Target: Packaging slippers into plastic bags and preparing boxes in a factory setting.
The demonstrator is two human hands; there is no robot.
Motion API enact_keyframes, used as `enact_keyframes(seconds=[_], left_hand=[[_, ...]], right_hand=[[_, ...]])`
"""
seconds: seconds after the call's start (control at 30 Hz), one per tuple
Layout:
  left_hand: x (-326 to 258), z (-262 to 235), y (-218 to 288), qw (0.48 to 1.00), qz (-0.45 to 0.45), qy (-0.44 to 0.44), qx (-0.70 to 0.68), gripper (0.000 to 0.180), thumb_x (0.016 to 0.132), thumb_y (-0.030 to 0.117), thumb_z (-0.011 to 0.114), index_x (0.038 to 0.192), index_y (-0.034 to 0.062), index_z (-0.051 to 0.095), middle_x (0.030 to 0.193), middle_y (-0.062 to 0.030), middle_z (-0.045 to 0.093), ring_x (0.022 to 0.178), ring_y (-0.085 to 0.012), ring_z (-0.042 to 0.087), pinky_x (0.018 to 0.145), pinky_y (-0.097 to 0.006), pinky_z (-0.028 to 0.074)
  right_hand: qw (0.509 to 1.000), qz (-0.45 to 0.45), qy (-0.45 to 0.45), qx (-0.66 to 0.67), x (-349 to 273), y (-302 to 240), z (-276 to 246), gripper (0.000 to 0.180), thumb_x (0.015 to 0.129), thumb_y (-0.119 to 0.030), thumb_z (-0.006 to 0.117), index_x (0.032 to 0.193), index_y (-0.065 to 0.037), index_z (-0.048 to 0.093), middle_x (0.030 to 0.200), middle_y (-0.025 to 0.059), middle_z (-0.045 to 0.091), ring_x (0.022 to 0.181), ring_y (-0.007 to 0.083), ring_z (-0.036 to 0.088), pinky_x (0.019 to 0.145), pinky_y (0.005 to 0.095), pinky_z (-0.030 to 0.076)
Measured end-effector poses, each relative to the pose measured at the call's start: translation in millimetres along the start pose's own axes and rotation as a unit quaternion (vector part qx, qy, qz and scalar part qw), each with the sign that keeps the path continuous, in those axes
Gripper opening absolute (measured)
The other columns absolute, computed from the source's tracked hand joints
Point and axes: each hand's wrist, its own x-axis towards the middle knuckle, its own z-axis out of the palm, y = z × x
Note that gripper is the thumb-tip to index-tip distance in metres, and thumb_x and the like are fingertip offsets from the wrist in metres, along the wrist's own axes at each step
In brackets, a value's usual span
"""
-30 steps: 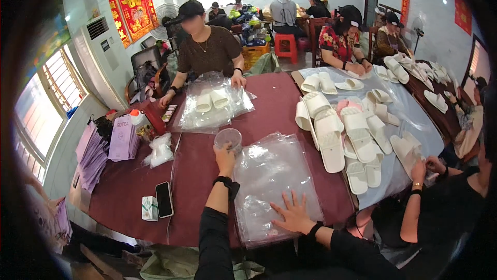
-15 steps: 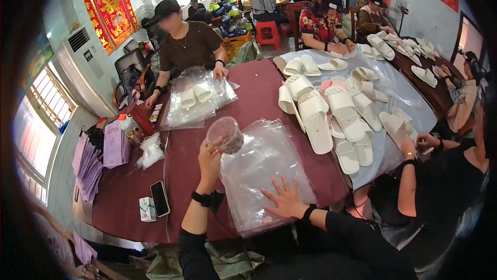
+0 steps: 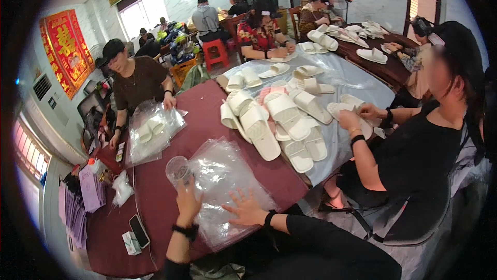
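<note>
Lower centre of the head view, left hand (image 3: 187,202) gripping a clear plastic cup (image 3: 178,170) above the dark red table (image 3: 155,205), right hand (image 3: 244,209) open, fingers spread flat on clear plastic bags (image 3: 220,174), white slippers (image 3: 279,124) piled at centre.

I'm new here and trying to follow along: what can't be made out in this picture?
- Head view: whether the cup in the left hand holds anything; it is clear and too small.
- How many plastic bags lie under the right hand; the clear layers blend.
- The phone screen: dark, too small.
</note>
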Motion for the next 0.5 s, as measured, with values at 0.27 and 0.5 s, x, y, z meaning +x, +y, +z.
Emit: enact_keyframes(seconds=[0.27, 0.5], left_hand=[[-130.7, 24.2, 77.1, 0.99, 0.036, -0.128, 0.04, 0.067, 0.082, 0.05, 0.057, 0.138, 0.0189, 0.037, 0.136, -0.0282, 0.036, 0.121, -0.0509, 0.037, 0.096, -0.064, 0.028], [-150.3, 65.5, 74.0, 0.998, 0.036, -0.041, 0.044, 0.062, 0.081, 0.048, 0.059, 0.135, 0.0216, 0.043, 0.14, -0.0288, 0.03, 0.129, -0.0522, 0.022, 0.102, -0.067, 0.014]], right_hand=[[0.992, 0.015, -0.003, 0.124, 5.4, 11.2, -12.4, 0.069, 0.084, -0.058, 0.047, 0.143, -0.025, 0.03, 0.146, 0.021, 0.025, 0.133, 0.046, 0.022, 0.102, 0.0678, 0.011], [0.966, 0.085, 0.12, 0.213, 4.4, 70.5, -90.0, 0.053, 0.081, -0.029, 0.063, 0.129, -0.014, 0.049, 0.129, 0.0215, 0.047, 0.12, 0.04, 0.042, 0.097, 0.045, 0.037]])
